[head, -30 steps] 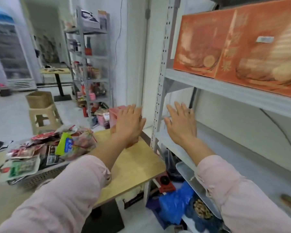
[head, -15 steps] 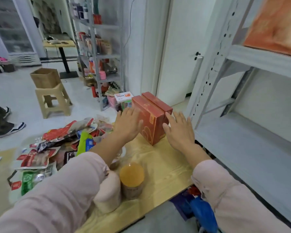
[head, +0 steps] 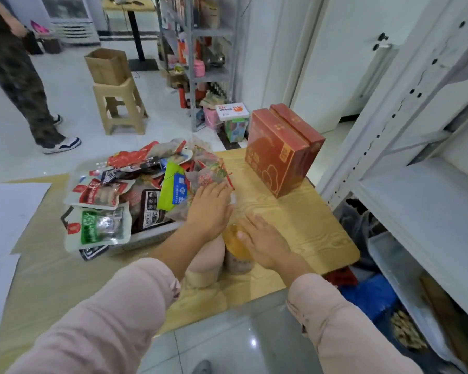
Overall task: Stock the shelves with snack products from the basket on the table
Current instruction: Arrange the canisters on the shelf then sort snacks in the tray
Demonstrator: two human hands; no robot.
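Crumpled snack packets, red, green and clear, spill over the white mesh basket on the left half of the desk and hide most of its rim. The left hand lies flat on the rightmost packet, its grip wide. The right hand rests straight-fingered on an orange-lidded jar and partly covers it, its grip wide too. A stretch of wood separates them from two upright red boxes at the far right corner. The grey shelf stands just past the desk's right edge.

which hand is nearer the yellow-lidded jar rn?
Right. The right hand lies over the yellow-lidded jar, thumb across its lid. The left hand rests flat on the snack packets in the basket, just left of the jar.
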